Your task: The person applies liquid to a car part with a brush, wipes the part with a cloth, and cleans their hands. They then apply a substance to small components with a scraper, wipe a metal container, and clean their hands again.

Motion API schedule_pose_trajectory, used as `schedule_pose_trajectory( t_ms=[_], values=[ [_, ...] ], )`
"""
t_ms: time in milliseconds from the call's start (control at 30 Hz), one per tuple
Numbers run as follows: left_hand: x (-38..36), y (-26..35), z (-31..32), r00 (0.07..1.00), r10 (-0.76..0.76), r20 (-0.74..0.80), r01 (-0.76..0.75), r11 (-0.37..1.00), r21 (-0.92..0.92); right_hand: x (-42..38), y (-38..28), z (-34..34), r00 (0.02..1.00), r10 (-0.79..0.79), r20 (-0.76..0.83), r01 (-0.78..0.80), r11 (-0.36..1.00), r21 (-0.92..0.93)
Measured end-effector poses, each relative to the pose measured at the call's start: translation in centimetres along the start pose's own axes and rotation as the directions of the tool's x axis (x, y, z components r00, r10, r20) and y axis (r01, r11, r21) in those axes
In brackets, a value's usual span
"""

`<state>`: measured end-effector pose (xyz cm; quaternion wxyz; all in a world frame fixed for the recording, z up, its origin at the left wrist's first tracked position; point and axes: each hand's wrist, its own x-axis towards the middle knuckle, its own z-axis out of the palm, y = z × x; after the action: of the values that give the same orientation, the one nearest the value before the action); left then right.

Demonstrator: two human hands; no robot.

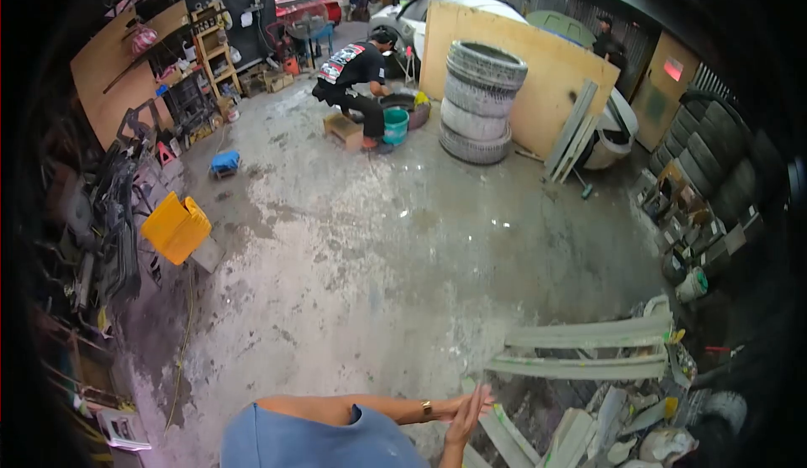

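My left hand (448, 406), with a gold-coloured watch at the wrist, reaches across from the left at the bottom of the view. It meets my right hand (467, 418), which comes up from the bottom edge with its fingers stretched out. The two hands touch, palm to palm or nearly so, and no object shows between them. Part of my left hand's fingers is hidden behind the right. Just beyond them lie long pale green strips (588, 365) and broken pieces.
A person (357, 73) crouches by a teal bucket (395, 126). Tires (479, 102) are stacked before a plywood board (546, 60). A yellow object (176, 228) stands left; more tires (706, 153) line the right. Another person (605, 38) is at the back right.
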<state>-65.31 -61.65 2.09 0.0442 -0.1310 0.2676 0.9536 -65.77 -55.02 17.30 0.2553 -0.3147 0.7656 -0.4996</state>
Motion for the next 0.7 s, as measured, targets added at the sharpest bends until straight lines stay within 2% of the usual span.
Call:
schedule_pose_trajectory(
  t_ms=[100, 133, 167, 200, 233, 267, 300, 333, 367, 400, 433, 467, 500, 533, 600, 633, 700],
  values=[
    [-1.5, 3.0, 8.0, 0.994, 0.002, 0.109, 0.011, 0.993, -0.121, 1.7, 0.0, -1.8, 0.937, -0.342, -0.065, 0.316, 0.914, -0.254],
    [-2.3, 4.3, 10.2, 0.992, 0.006, 0.125, 0.012, 0.989, -0.147, 1.9, -0.5, -2.9, 0.943, -0.330, -0.055, 0.305, 0.915, -0.263],
    [-3.5, 5.4, 12.7, 0.992, 0.006, 0.125, 0.015, 0.986, -0.163, 2.1, -1.3, -4.0, 0.957, -0.277, -0.083, 0.231, 0.904, -0.359],
    [-4.7, 6.5, 15.1, 0.999, -0.044, 0.017, 0.046, 0.994, -0.102, 2.1, -1.4, -5.0, 0.966, -0.229, -0.118, 0.154, 0.880, -0.448],
    [-5.4, 6.9, 16.3, 0.992, -0.087, -0.091, 0.084, 0.996, -0.040, 2.2, -0.9, -6.1, 0.968, -0.223, -0.115, 0.149, 0.878, -0.454],
    [-5.8, 6.5, 16.1, 0.992, -0.088, -0.088, 0.084, 0.995, -0.047, 2.3, -0.2, -7.4, 0.966, -0.162, -0.202, 0.070, 0.916, -0.395],
    [-6.6, 6.3, 15.5, 0.992, -0.103, 0.074, 0.101, 0.994, 0.032, 2.4, 0.5, -8.4, 0.953, -0.097, -0.286, -0.002, 0.945, -0.327],
    [-7.3, 6.3, 15.2, 0.964, -0.127, 0.233, 0.103, 0.988, 0.115, 2.1, 1.5, -9.5, 0.953, -0.100, -0.287, 0.000, 0.944, -0.329],
    [-8.0, 7.2, 15.1, 0.878, -0.131, 0.460, 0.085, 0.989, 0.121, 1.3, 2.8, -10.7, 0.945, 0.062, -0.322, -0.117, 0.981, -0.155],
    [-8.9, 7.7, 15.6, 0.877, -0.130, 0.462, 0.082, 0.989, 0.122, 0.3, 4.1, -11.5, 0.918, 0.226, -0.327, -0.230, 0.973, 0.025],
    [-9.8, 8.1, 16.2, 0.857, -0.190, 0.479, 0.141, 0.980, 0.137, -0.7, 5.9, -11.7, 0.919, 0.222, -0.327, -0.227, 0.974, 0.024],
    [-10.4, 8.4, 16.6, 0.833, -0.249, 0.494, 0.199, 0.968, 0.153, -1.4, 7.7, -11.6, 0.847, 0.464, -0.261, -0.305, 0.825, 0.476],
    [-10.6, 8.7, 17.0, 0.837, -0.223, 0.499, 0.173, 0.974, 0.146, -1.8, 8.6, -11.3, 0.762, 0.642, -0.084, -0.315, 0.481, 0.818],
    [-10.3, 8.8, 17.4, 0.859, -0.172, 0.483, 0.108, 0.982, 0.158, -2.0, 8.2, -10.7, 0.763, 0.642, -0.082, -0.316, 0.480, 0.818],
    [-9.2, 8.9, 18.4, 0.901, -0.022, 0.434, -0.082, 0.972, 0.221, -2.6, 6.6, -8.4, 0.920, 0.386, 0.065, -0.079, 0.022, 0.997],
    [-8.6, 9.1, 19.0, 0.907, 0.073, 0.415, -0.196, 0.945, 0.260, -2.6, 4.5, -7.4, 0.920, 0.387, 0.059, -0.073, 0.021, 0.997],
    [-7.3, 9.6, 19.8, 0.884, 0.270, 0.380, -0.408, 0.844, 0.349, -2.2, -1.1, -5.8, 0.991, 0.112, 0.077, -0.099, 0.204, 0.974]
  ],
)
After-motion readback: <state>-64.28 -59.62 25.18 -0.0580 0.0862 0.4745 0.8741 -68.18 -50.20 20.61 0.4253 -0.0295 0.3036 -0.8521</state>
